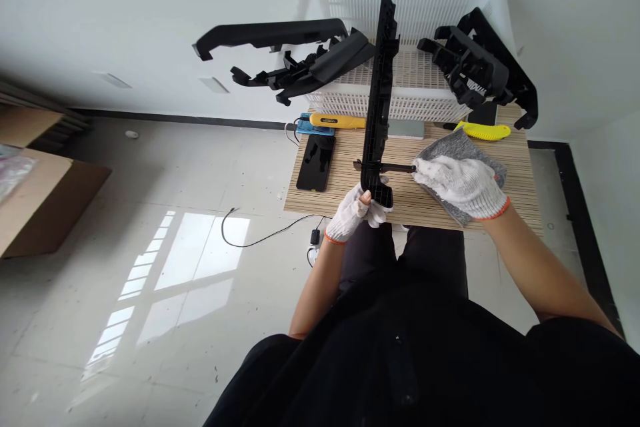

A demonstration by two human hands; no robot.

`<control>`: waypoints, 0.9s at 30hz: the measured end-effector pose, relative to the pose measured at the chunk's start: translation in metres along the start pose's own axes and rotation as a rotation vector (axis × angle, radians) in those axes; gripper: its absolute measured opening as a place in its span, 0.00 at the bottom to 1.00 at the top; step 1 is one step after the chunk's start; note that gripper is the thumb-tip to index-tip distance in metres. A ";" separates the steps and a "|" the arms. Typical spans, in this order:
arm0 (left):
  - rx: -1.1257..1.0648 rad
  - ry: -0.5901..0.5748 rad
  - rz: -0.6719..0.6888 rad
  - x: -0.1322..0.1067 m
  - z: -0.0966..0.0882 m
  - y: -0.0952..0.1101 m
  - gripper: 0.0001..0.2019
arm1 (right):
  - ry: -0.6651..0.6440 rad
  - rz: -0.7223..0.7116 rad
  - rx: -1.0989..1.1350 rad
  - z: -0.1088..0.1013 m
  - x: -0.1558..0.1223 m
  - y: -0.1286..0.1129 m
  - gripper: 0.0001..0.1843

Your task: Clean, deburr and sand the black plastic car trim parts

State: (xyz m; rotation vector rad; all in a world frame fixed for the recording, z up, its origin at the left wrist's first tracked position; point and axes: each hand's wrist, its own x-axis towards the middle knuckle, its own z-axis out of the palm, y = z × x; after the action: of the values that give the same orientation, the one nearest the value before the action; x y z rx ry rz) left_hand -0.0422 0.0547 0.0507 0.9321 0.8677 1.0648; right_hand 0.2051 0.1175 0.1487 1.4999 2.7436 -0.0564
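Note:
My left hand [353, 213], in a white knit glove with an orange cuff, grips the lower end of a long black plastic trim piece [379, 93]. The piece points away from me above the table, its ribbed side showing. My gloved right hand [460, 185] is closed around one end of a slim dark rod-like tool [397, 168]. The tool's other end meets the trim piece near its lower bend; its exact kind is unclear. Beneath the right hand is a grey cloth [459, 144].
A white plastic basket [345, 105] at the table's back holds several black plastic parts [340, 60] jutting over its sides. On the wood-grain table [340, 197] lie a black phone [316, 163], a yellow-handled tool [336, 121] and a bright yellow knife-like tool [485, 131]. A cable [260, 241] crosses the floor.

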 end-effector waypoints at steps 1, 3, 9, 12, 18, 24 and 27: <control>-0.003 -0.009 0.004 0.000 0.000 0.000 0.35 | 0.003 -0.008 0.000 0.000 -0.001 0.001 0.27; -0.010 -0.022 0.015 0.000 -0.001 -0.001 0.33 | 0.030 -0.022 -0.009 0.001 -0.002 0.002 0.28; -0.039 -0.089 -0.014 0.002 -0.003 0.000 0.38 | 0.058 -0.025 0.020 0.008 -0.001 0.001 0.27; -0.062 -0.129 -0.049 0.004 -0.003 0.001 0.37 | 0.164 0.058 0.105 0.013 -0.001 0.003 0.29; -0.062 -0.114 -0.033 0.004 -0.001 0.002 0.36 | 0.392 0.448 0.161 0.021 -0.021 0.029 0.27; -0.039 -0.059 -0.064 0.002 -0.003 0.001 0.36 | -0.091 0.400 -0.074 0.003 -0.028 0.022 0.24; -0.009 -0.025 -0.061 0.003 -0.006 -0.002 0.37 | -0.115 0.262 -0.233 -0.043 -0.023 -0.022 0.21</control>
State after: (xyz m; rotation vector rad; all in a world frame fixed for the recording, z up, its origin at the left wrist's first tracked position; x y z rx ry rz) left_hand -0.0466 0.0581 0.0467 0.9042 0.8645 1.0021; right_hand 0.1991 0.0883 0.1929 1.7111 2.3492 0.1678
